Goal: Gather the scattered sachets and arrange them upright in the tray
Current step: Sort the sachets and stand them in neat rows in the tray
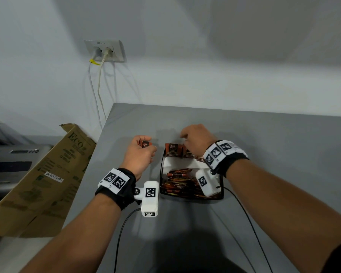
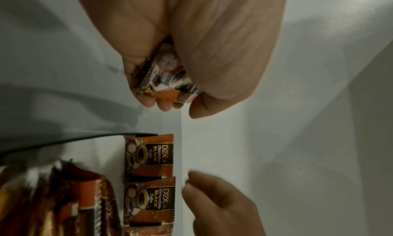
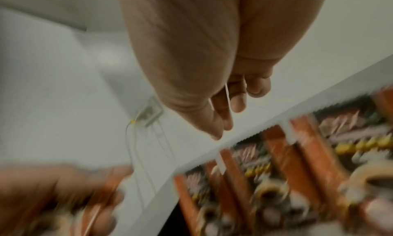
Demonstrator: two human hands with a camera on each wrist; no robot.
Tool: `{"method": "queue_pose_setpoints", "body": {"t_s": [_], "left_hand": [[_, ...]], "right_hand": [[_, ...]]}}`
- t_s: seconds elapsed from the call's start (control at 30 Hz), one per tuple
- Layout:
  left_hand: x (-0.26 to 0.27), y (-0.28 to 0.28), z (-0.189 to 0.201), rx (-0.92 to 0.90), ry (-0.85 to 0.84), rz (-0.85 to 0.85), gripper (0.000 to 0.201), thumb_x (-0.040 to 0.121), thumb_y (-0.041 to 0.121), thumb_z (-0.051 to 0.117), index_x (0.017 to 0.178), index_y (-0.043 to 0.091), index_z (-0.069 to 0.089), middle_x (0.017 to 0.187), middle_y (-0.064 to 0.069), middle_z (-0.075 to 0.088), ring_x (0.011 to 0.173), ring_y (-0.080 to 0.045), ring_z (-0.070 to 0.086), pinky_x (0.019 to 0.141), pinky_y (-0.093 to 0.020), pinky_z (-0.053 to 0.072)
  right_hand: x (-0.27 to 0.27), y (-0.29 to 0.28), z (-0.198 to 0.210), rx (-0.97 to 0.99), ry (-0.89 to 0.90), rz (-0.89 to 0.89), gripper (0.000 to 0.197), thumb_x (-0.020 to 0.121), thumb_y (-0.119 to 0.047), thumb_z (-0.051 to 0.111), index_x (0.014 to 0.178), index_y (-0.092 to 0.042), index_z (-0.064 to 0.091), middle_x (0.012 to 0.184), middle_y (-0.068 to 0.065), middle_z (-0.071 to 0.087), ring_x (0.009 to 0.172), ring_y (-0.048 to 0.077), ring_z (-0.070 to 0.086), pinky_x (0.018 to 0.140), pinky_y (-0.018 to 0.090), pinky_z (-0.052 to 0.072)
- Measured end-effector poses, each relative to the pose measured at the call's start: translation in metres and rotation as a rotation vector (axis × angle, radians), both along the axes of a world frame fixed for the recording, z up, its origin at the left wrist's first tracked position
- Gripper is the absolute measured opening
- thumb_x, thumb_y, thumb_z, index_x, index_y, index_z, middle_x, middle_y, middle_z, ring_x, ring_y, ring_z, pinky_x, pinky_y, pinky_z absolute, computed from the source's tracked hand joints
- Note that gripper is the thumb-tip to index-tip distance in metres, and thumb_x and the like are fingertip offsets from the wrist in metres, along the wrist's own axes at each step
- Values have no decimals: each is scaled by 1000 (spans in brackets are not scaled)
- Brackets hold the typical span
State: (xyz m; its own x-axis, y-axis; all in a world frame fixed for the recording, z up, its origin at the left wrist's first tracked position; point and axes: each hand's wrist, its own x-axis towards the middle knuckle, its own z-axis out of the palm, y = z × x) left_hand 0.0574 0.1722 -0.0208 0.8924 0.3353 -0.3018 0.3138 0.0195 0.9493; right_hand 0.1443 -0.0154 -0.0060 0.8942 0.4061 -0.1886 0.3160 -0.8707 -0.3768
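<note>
Head view: left hand [image 1: 141,152] fingers clasp one sachet [image 1: 145,144], upright, just left of tray [image 1: 161,164]; right hand [image 1: 197,137] fingers loosely curled, empty, over the standing row [image 1: 173,149].

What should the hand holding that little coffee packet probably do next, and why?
Probably the left hand should carry its sachet over to the tray and stand it beside the upright sachets along the far end. It grips one beside the tray, while the right hand hovers empty above that row.
</note>
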Motion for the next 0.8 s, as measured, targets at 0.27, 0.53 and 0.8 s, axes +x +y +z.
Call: {"method": "queue_pose_setpoints", "body": {"t_s": [0.27,0.53,0.8], "left_hand": [[-1,-6,0,19,24,-42,27,90,-3,56,113,13,55,87,-5,59,68,-18,55,63,-32,47],[-1,-15,5,32,21,-75,30,88,-4,55,112,14,55,84,-9,59,65,-17,53,60,-33,46],[-5,-12,4,11,27,-65,30,88,-4,54,111,15,56,85,-10,61,68,-20,55,63,-35,48]], "right_hand": [[-4,-85,3,-150,90,-101,35,85,-17,70,120,-15,68,121,2,68,108,21,64,95,33,51],[-3,-82,-16,-67,31,-153,24,88,-2,58,91,-22,71,97,2,71,86,19,67,79,36,59],[0,-81,-22,-97,-17,-107,33,83,-1,59,74,-32,60,87,0,69,76,19,66,73,40,61]]}}
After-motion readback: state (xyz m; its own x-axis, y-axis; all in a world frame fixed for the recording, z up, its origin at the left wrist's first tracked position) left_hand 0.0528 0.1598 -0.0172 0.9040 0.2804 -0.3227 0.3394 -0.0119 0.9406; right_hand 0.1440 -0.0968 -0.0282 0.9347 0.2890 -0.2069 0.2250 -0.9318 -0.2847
